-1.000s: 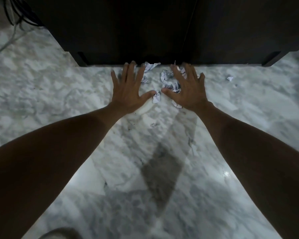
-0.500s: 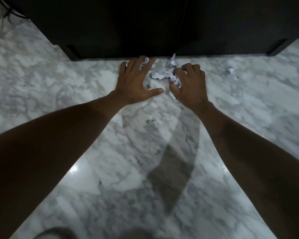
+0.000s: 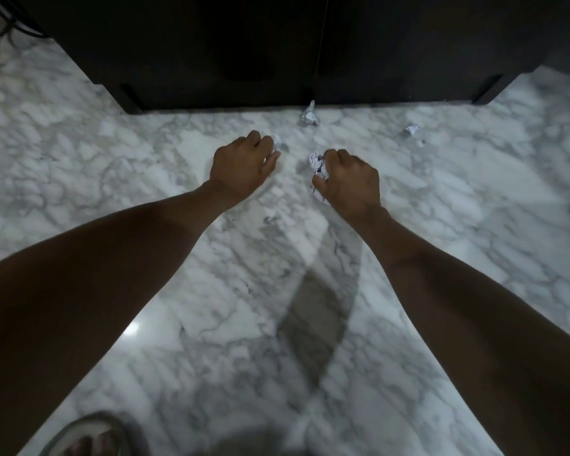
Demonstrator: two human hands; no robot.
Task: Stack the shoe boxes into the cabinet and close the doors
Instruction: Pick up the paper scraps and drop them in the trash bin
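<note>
Marble flooring [image 3: 474, 205], white veined grey and glossy, is spread before a dark cabinet [image 3: 244, 44] whose doors are seen closed, their seam running vertically. Crumpled paper is gripped by the curled left hand [image 3: 241, 166] and right hand [image 3: 349, 182]. Two loose paper wads [image 3: 310, 115] are left near the cabinet base.

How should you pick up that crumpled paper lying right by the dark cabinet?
Pinch the crumpled paper by the peak that sticks up, with fingertips, coming from above and from the front. The cabinet stands close behind it, so nothing fits in from the back. Both hands, the left hand and the right hand, already hold paper, so one probably has to make room first.
</note>
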